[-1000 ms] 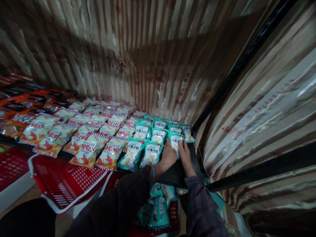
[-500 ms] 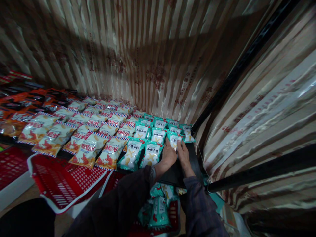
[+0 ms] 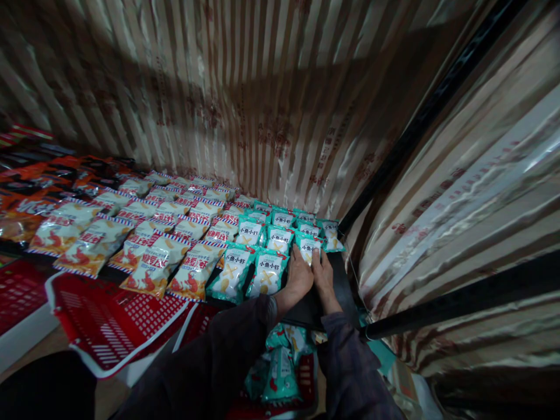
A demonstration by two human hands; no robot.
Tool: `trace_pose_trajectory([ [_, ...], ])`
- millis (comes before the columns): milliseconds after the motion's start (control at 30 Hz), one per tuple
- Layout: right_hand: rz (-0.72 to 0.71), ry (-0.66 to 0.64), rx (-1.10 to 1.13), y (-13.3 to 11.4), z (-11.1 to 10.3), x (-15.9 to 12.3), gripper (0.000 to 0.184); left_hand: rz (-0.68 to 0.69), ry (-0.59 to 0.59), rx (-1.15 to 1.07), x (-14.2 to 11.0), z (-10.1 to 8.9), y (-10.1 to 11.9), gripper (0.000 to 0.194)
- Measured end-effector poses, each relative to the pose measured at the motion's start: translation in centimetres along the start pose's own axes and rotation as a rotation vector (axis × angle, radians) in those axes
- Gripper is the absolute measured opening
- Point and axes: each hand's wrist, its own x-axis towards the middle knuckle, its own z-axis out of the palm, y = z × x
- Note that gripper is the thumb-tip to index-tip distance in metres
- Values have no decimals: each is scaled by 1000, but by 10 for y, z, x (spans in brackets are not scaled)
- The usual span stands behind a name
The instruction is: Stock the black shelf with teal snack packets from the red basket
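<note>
Between my two hands is a teal-and-white snack bag, lying face up near the right end of the black shelf. My left hand closes on its left and lower edge, and my right hand presses along its right side. The bag's lower part is hidden behind my fingers. Matching bags lie in rows to the left and behind; the nearest is a front-row teal bag left of my left wrist. Another teal bag sits at the right, tilted beside the upright.
Rows of white-and-orange snack bags cover the shelf's middle, with orange-and-black bags farther left. Below are a red basket and another holding loose teal bags. A black metal post and striped curtain bound the shelf.
Both hands stay on the same teal bag, almost still; the right fingers sit slightly closer to the left hand. The view has shifted very slightly.
</note>
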Motion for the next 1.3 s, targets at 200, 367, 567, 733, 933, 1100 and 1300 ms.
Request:
trace_pose_trajectory([
  [200,-15,-1,-33,2,1,-2,74,24,4,70,-4,-1,1,65],
  [367,-41,34,-44,6,5,-2,72,82,27,137,-8,1,-3,62],
  [567,-27,72,-107,8,6,-2,73,156,64,126,-13,9,-12,61],
  [733,-47,24,-137,8,6,-3,73,142,64,92,-10,15,-20,61],
  [933,-48,59,-111,12,6,-5,74,179,43,17,-9,12,-18,64],
  [1100,-33,40,-158,10,6,-6,77,118,0,54,-10,5,-12,62],
  [1300,-62,57,-178,8,6,-9,74,119,22,56,-14,8,-16,61],
])
